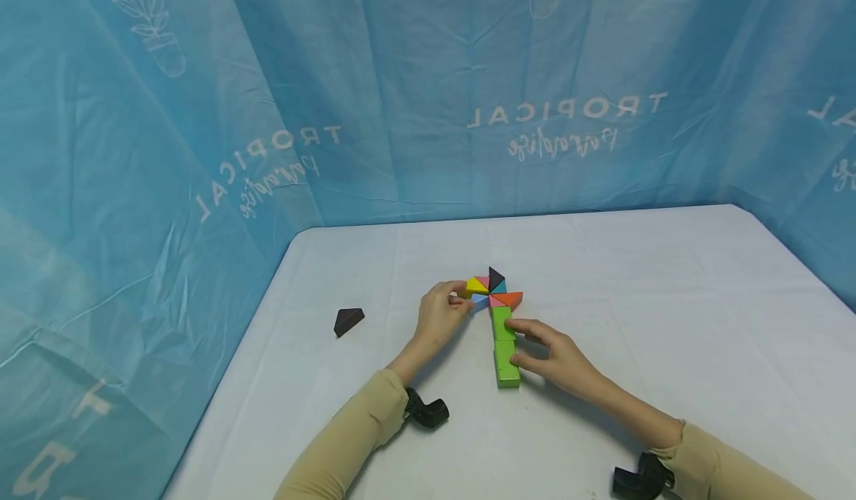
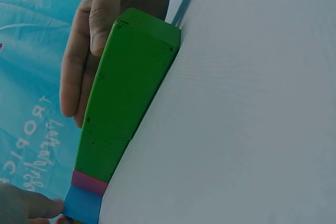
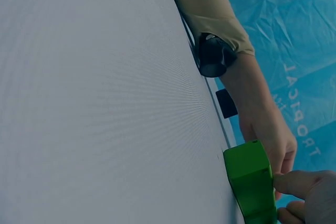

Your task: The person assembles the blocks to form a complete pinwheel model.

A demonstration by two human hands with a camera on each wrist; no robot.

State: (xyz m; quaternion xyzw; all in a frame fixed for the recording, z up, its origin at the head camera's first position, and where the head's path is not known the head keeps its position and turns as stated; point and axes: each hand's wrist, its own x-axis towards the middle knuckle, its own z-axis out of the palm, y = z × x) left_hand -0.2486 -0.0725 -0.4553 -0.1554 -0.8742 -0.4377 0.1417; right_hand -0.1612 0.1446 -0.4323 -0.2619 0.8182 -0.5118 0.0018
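Note:
In the head view, small triangular blocks form a wheel: yellow (image 1: 478, 285), blue (image 1: 479, 302), black (image 1: 495, 278), orange (image 1: 511, 299), pink and teal. Below it runs a column of two green blocks, the upper (image 1: 501, 323) against the wheel and the lower (image 1: 506, 366) nearer me. My left hand (image 1: 441, 313) is at the wheel's left side, forefinger by the yellow block, thumb touching the blue one. From the right, my right hand (image 1: 560, 359) touches the green column, forefinger at the upper block and thumb at the lower; its other fingers are partly hidden.
A dark brown block (image 1: 348, 321) lies apart on the left of the white table (image 1: 635, 277). Blue printed cloth (image 1: 428, 99) hangs behind and beside the table. Black wrist devices (image 1: 426, 411) sit at both sleeves.

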